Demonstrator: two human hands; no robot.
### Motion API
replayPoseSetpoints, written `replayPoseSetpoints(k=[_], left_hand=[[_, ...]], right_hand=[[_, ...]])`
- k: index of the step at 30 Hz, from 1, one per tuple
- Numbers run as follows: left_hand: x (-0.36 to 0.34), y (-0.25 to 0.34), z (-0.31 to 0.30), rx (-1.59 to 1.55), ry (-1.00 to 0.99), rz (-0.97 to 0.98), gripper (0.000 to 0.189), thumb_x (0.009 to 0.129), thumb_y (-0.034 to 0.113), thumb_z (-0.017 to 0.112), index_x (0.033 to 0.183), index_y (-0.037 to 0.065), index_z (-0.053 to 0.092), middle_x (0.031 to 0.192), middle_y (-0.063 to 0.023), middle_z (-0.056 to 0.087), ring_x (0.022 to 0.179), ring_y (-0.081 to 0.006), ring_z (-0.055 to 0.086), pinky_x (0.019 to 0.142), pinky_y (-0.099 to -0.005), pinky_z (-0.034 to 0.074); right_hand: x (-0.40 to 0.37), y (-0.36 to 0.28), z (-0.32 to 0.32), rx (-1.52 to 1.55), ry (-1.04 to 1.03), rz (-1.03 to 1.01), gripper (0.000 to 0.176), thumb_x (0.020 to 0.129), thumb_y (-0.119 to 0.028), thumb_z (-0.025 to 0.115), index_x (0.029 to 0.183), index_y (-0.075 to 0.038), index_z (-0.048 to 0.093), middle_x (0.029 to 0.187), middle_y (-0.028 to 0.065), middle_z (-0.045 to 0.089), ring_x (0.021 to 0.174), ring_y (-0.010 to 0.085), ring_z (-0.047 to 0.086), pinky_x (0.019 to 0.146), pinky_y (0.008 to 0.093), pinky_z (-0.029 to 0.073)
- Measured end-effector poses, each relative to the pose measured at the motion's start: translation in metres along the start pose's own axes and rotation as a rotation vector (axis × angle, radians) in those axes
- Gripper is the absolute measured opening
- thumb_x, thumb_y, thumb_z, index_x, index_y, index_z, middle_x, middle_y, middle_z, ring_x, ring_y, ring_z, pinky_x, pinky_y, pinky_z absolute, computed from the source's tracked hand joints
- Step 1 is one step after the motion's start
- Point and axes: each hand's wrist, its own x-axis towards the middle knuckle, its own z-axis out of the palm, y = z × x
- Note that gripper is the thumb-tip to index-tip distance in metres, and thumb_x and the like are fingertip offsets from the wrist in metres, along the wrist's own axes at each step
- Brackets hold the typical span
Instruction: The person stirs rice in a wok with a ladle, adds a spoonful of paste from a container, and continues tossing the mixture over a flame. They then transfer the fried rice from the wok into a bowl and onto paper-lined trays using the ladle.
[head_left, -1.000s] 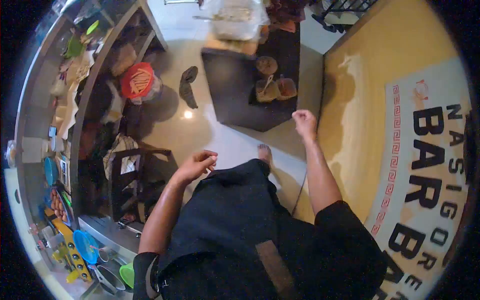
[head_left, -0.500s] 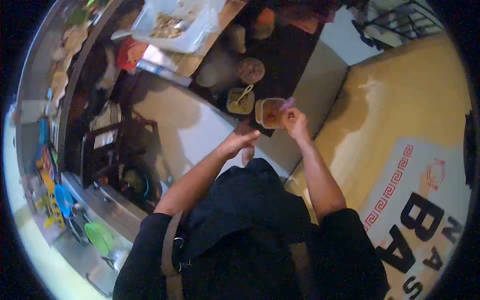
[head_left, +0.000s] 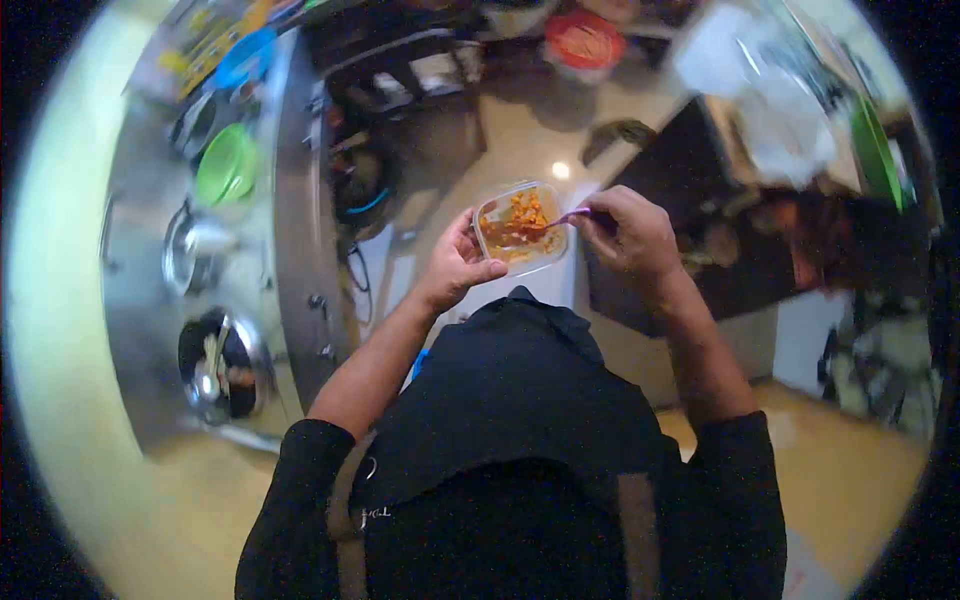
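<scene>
My left hand (head_left: 455, 266) grips a clear plastic food container (head_left: 542, 264) by its left side, with the thumb over the near rim. Chunky orange-red food (head_left: 528, 212) lies inside it, and reddish residue smears the walls. The fingers of my right hand (head_left: 637, 234) are closed around the purple handle of a utensil, perhaps a spoon (head_left: 570, 215). Its far end reaches over the right rim into the food, where its shape cannot be made out. Both hands are in front of my dark apron (head_left: 500, 400).
On the left, a steel counter (head_left: 135, 300) carries a green bowl (head_left: 226, 165) and a round metal pan (head_left: 222, 362) with utensils inside. A dark table (head_left: 640, 285) stands right, with a blurred whitish plastic tub (head_left: 790, 130) at its far end. A red bowl (head_left: 585, 42) is ahead.
My view has swung left toward the steel counter. The container has left the dark table and is now in my left hand, which was empty before. The purple utensil stays in my right hand.
</scene>
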Motion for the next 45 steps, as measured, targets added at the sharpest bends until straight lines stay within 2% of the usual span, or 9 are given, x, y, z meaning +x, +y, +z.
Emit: replayPoseSetpoints(k=[5,14,20,24,28,34,37,42,45], left_hand=[[-0.087,0.067,-0.057,0.015,0.268,0.275,0.09,0.062,0.011,0.083,0.134,0.003,0.028,0.125,-0.0119,0.046,0.118,-0.0233,0.047,0.102,-0.0377,0.037],[-0.211,0.128,-0.131,-0.04,0.652,0.633,0.093,0.061,0.015,0.084,0.134,0.003,0.028,0.126,-0.0139,0.047,0.117,-0.0253,0.047,0.101,-0.0389,0.039],[-0.26,0.135,-0.187,-0.019,0.879,0.774,0.092,0.062,0.013,0.084,0.134,0.004,0.027,0.128,-0.0146,0.045,0.118,-0.024,0.047,0.098,-0.0377,0.041],[-0.277,0.15,-0.22,0.018,1.088,0.895,0.09,0.063,0.012,0.083,0.133,0.003,0.027,0.127,-0.0147,0.045,0.117,-0.0244,0.047,0.098,-0.0376,0.042],[-0.277,0.171,-0.255,0.077,1.408,1.031,0.091,0.063,0.009,0.082,0.132,0.001,0.023,0.128,-0.0156,0.044,0.117,-0.0253,0.047,0.1,-0.0387,0.04],[-0.288,0.177,-0.316,0.25,1.705,1.103,0.09,0.062,0.001,0.08,0.132,0.0,0.024,0.126,-0.016,0.045,0.118,-0.0254,0.046,0.1,-0.0388,0.04],[-0.3,0.175,-0.34,0.262,1.841,1.135,0.088,0.062,-0.002,0.079,0.131,0.0,0.025,0.126,-0.0143,0.045,0.118,-0.0256,0.046,0.1,-0.0385,0.04],[-0.348,0.15,-0.328,-0.017,2.133,1.263,0.074,0.068,-0.002,0.074,0.129,0.001,0.031,0.124,-0.0124,0.047,0.117,-0.0259,0.047,0.098,-0.0392,0.041],[-0.382,0.104,-0.287,0.121,2.28,1.242,0.06,0.075,0.005,0.069,0.126,0.003,0.037,0.121,-0.0116,0.05,0.116,-0.0246,0.047,0.095,-0.0401,0.042]], right_hand=[[0.065,-0.087,0.071,-0.109,-0.197,-0.583,0.011,0.077,-0.014,0.067,0.078,-0.008,0.058,0.069,0.008,0.054,0.059,0.0258,0.056,0.051,0.0354,0.045],[0.153,-0.22,0.211,0.148,-0.569,-0.872,0.012,0.076,-0.008,0.069,0.081,-0.003,0.06,0.072,0.0105,0.058,0.06,0.0268,0.057,0.053,0.033,0.047],[0.179,-0.272,0.318,0.322,-0.797,-0.789,0.012,0.079,-0.015,0.067,0.081,-0.004,0.063,0.072,0.0113,0.06,0.063,0.0286,0.06,0.055,0.0355,0.048],[0.195,-0.299,0.402,0.371,-1.029,-0.586,0.018,0.081,-0.018,0.068,0.085,0.0,0.065,0.067,0.0107,0.062,0.058,0.0162,0.058,0.056,0.0293,0.047],[0.211,-0.315,0.484,0.604,-1.287,-0.115,0.021,0.086,-0.02,0.064,0.082,0.001,0.061,0.063,0.0005,0.057,0.052,0.0065,0.05,0.047,0.0234,0.041],[0.219,-0.344,0.58,0.843,-1.552,0.43,0.017,0.086,-0.016,0.06,0.08,-0.001,0.056,0.063,0.002,0.052,0.045,0.0096,0.046,0.041,0.0243,0.039],[0.223,-0.358,0.614,0.853,-1.597,0.528,0.015,0.085,-0.015,0.061,0.081,-0.001,0.056,0.063,0.0026,0.052,0.046,0.0103,0.046,0.041,0.0252,0.04],[0.238,-0.392,0.665,0.908,-1.657,0.391,0.017,0.083,-0.015,0.063,0.076,-0.002,0.056,0.06,0.0033,0.052,0.043,0.0111,0.046,0.04,0.0257,0.04],[0.237,-0.43,0.701,0.699,-1.509,-0.178,0.018,0.085,-0.017,0.061,0.074,-0.002,0.058,0.065,0.0062,0.057,0.05,0.0135,0.053,0.044,0.0285,0.043]])
